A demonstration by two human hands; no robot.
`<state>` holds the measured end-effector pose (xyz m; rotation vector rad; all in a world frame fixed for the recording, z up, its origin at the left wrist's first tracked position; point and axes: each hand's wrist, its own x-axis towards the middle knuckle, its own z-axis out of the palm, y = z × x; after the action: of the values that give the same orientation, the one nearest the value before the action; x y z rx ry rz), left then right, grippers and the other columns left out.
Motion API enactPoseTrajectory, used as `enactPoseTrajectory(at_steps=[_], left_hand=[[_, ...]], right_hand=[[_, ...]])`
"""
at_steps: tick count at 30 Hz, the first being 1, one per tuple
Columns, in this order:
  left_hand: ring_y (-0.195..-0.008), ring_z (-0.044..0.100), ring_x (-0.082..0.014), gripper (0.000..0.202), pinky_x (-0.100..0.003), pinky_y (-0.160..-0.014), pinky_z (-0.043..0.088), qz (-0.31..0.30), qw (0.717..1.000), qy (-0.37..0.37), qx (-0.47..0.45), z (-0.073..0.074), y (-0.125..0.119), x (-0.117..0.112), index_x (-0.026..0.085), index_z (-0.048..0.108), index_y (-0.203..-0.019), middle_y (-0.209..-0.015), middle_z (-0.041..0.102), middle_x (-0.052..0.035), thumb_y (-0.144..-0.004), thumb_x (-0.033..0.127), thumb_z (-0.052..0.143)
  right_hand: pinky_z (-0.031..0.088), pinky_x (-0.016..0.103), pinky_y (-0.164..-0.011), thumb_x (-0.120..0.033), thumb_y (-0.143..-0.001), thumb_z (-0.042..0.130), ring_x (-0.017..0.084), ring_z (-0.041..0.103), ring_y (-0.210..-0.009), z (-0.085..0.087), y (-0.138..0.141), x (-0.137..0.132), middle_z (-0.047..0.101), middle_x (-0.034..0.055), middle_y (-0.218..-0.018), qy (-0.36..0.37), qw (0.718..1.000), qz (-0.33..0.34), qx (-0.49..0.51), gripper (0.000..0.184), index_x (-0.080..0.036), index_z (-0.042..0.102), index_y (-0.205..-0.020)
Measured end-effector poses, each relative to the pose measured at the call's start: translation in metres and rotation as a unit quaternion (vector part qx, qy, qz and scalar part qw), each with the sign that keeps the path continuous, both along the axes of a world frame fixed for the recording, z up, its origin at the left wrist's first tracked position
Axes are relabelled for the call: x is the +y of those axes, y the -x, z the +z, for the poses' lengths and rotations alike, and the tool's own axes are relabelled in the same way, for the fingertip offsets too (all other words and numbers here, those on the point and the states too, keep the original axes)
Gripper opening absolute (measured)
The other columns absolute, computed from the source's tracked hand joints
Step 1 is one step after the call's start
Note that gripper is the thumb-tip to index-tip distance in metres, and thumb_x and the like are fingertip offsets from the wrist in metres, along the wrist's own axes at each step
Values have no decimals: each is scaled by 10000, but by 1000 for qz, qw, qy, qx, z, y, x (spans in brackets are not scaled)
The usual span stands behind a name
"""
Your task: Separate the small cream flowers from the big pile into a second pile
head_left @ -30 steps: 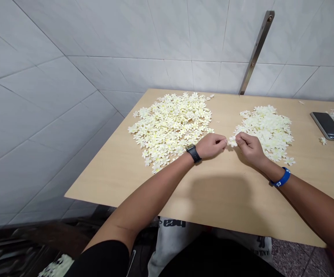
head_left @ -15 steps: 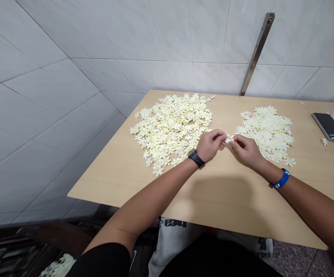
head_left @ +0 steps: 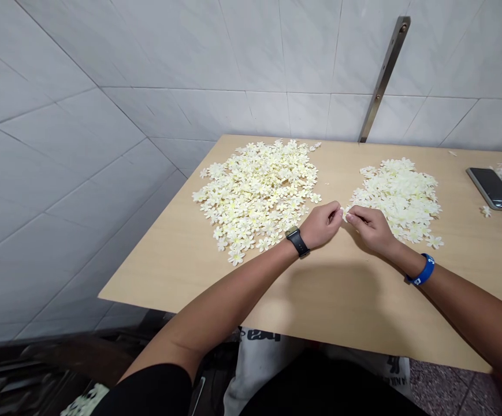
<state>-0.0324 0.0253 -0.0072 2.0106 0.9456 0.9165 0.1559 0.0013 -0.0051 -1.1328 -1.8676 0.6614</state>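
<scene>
Fingers point(head_left: 335, 215) pinching thin cream flower point(head_left: 344, 211), smooth wooden table point(head_left: 328, 300)

A light wooden table point(head_left: 181, 254) stands in a corner of white tiled wall point(head_left: 103, 86). A dark phone point(head_left: 494, 189) lies near its right end, and a slanted metal strip point(head_left: 385, 75) is fixed to the wall behind. A white printed bag point(head_left: 268, 358) sits under the table.

One small cream-white flower point(head_left: 344, 212) — mostly hidden, pinched between left hand point(head_left: 322, 224) and right hand point(head_left: 370, 229) just above the table point(head_left: 320, 294).
</scene>
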Motion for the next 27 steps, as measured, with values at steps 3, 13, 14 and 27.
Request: enactPoseTrajectory(at_steps=[3,13,14,27], left_hand=[[-616,350,-117,319,-291,-621,276,-16,1000,2,-4,-1,1,1,210,349,-708,-632,382,42,-991,329,435],[-609,329,-115,330,-293,-605,251,-24,1000,-9,-12,0,2,3,210,331,-682,-626,352,42,-975,321,434],[-608,327,-114,329,-292,-603,249,-23,1000,-11,-12,1,2,3,210,330,-680,-623,351,43,-973,318,435],[-601,352,-106,302,-273,-604,274,-18,999,-20,-20,10,6,4,196,391,-682,-621,386,43,-963,283,459]], right_hand=[[325,328,-601,-374,-968,558,150,431,-592,0,3,-1,482,-18,-611,12,1000,-6,19,315,-213,563,-697],[325,324,-605,-373,-970,560,152,426,-604,4,4,-1,488,-13,-616,20,1000,-1,17,331,-214,532,-681],[324,322,-603,-377,-969,562,151,422,-603,4,4,-1,483,-14,-611,19,1000,1,13,335,-213,531,-678],[302,307,-585,-311,-983,546,127,407,-581,5,5,-5,451,-31,-609,-27,999,22,-6,342,-211,478,-663]])
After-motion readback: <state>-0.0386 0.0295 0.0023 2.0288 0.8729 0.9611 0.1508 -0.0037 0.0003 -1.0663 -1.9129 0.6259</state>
